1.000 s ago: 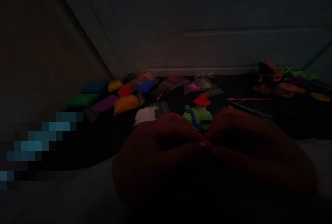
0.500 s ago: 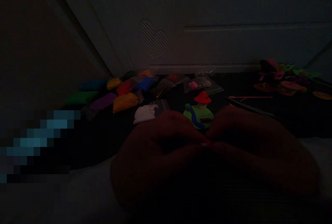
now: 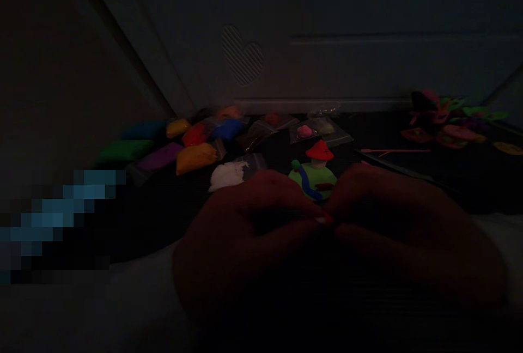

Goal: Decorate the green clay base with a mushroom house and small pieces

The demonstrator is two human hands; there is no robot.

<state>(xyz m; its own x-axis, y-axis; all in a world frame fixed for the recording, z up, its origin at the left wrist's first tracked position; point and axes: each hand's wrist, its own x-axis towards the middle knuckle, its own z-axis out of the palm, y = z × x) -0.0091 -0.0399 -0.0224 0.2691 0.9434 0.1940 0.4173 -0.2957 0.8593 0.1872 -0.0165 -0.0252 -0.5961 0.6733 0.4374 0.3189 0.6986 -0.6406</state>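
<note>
In dim light, my left hand pinches a tiny red-and-white clay piece, its white part between thumb and forefinger. My right hand meets it from the other side, thumb and forefinger pressed close around the red end. Just beyond the fingertips lies a flat green clay base with a wavy blue strip across it. On the base stand a clay mushroom with a red cap and a small dark green ball. A short dark red strip also rests there.
Bags of coloured clay, including an orange one and a white one, lie at the left and back. A pink stick and a thin blade-like tool lie right. Finished-looking clay shapes sit far right, before a pale panel.
Both hands stay nearly in place, fingertips still together. Slightly more of the red end shows between them. The whole view has shifted a little.
</note>
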